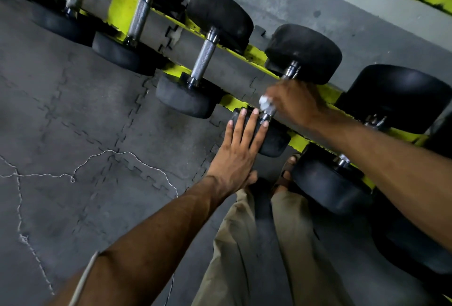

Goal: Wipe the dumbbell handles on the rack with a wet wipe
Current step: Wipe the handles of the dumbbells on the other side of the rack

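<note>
Nearest, the left hand point(234, 159) lies flat, fingers straight, on the near black head point(276, 139) of a dumbbell, seemingly steadying it. Just beyond, the right hand point(293, 102) curls round that dumbbell's handle point(266, 116), clamping the white wet wipe point(264, 101) against it. Farther along the yellow rack point(233, 103), other handles point(204, 58) wait; whether any are already clean cannot be told.

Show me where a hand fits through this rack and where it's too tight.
Roomiest: the grey strip between the yellow rails, from the bare knurled handle to the handle under the right hand. The floor mat is bare but for a white cord. Crowded: around the left hand and the big heads beside the sandalled foot.
</note>
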The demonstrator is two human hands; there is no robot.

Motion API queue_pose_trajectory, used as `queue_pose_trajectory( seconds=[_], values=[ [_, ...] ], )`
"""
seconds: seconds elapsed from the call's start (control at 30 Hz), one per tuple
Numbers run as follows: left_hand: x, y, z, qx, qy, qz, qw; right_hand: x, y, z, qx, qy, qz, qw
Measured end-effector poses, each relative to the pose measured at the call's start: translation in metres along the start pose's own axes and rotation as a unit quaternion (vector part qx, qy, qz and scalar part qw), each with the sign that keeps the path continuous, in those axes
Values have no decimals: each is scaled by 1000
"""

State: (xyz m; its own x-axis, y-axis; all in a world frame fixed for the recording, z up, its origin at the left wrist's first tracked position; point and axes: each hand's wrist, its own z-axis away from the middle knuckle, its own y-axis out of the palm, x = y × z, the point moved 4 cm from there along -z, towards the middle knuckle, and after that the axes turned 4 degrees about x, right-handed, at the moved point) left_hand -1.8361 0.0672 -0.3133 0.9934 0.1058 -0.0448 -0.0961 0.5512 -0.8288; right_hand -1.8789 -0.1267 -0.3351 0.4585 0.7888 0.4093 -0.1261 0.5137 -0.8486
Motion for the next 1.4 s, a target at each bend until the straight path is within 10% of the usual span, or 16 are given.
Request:
queue_pose_trajectory(
  seconds=[0.17, 0.43, 0.6, 0.83, 0.93, 1.1, 1.27, 1.4],
  values=[
    [0, 0, -2, 2, -2, 5, 1000, 24, 14, 16, 36, -56, -18, 998],
    [1, 0, -1, -2, -3, 3, 1000, 6, 42, 42, -47, 205, -222, 952],
    [-2, 1, -2, -10, -3, 6, 1000, -20, 59, 37, -101, 355, -491, 789],
    [-1, 4, -3, -21, -2, 18, 1000, -46, 55, -17, -113, 342, -849, 387],
    [-1, 5, -4, -22, 0, 21, 1000, -46, 61, -24, -113, 321, -885, 319],
    [0, 5, -3, -22, 0, 19, 1000, -37, 69, -7, -265, 366, -768, 453],
    [0, 7, -2, -16, 1, 11, 1000, -18, 47, 25, -393, 321, -366, 780],
    [0, 4, -2, -12, 2, 13, 1000, 1, 35, 26, -310, 200, -145, 918]
  ],
)
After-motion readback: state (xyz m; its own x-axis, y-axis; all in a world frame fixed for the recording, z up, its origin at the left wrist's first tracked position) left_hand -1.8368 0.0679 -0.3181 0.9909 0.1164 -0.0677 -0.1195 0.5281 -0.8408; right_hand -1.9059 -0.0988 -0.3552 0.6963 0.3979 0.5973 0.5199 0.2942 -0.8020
